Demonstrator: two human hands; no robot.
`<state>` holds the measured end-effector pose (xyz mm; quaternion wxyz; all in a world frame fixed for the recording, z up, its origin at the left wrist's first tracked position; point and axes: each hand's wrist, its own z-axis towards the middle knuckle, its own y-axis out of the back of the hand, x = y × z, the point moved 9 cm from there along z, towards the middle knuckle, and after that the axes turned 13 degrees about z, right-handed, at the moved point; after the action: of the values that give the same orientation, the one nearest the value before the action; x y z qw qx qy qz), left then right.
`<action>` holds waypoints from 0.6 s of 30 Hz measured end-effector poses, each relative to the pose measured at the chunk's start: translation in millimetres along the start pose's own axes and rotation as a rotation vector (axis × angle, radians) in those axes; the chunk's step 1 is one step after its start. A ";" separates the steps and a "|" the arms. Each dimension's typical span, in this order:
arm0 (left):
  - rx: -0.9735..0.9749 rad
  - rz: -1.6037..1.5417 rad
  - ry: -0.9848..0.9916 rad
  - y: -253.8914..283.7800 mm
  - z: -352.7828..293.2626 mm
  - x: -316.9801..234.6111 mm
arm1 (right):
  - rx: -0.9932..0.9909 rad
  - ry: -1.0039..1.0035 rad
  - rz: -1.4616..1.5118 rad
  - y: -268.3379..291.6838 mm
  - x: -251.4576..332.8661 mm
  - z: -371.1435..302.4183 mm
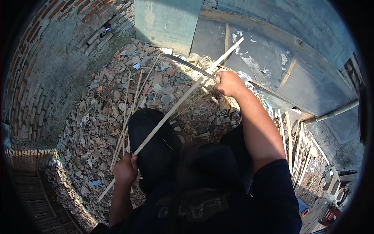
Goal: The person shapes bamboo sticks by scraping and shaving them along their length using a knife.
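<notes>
My left hand (125, 170) is closed round the lower part of a long pale strip of bamboo or wood (171, 112). The strip slants up across my left knee (150, 128) to the far right. In my right hand (230, 83) is the handle of a long dark-bladed machete (187, 63), its tip pointing to the far left. The blade crosses the strip close to my right fist; whether the two touch, I cannot tell. Several thin strips (136, 93) lie on the rubble beside my left knee, their lower ends near my left hand.
Broken brick and stone rubble (105, 113) covers the ground. A brick wall (50, 66) rises at left, with grey-blue panels (167, 23) at the back. More pale strips (298, 148) lie in a bundle at right, near a pole (331, 113).
</notes>
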<state>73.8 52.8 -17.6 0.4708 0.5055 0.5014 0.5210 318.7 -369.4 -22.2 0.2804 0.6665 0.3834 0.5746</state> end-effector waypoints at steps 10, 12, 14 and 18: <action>-0.047 -0.148 -0.030 -4.7 -1.2 -1.6 | 0.141 0.248 0.015 -28.6 64.9 -28.2; -0.058 -0.126 -0.035 -6.4 -0.9 -6.7 | 0.146 0.182 0.183 -28.9 34.1 -12.9; -0.071 -0.068 -0.023 -5.4 1.1 -6.9 | 0.097 0.198 0.101 -26.2 42.7 -19.0; -0.020 -0.120 -0.025 0.2 0.0 -5.0 | 0.109 0.186 -0.009 -27.2 75.3 -37.1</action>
<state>74.0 47.8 -17.7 0.5123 0.4763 0.5198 0.4905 280.6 -294.2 3.9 0.2095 0.6227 0.4414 0.6111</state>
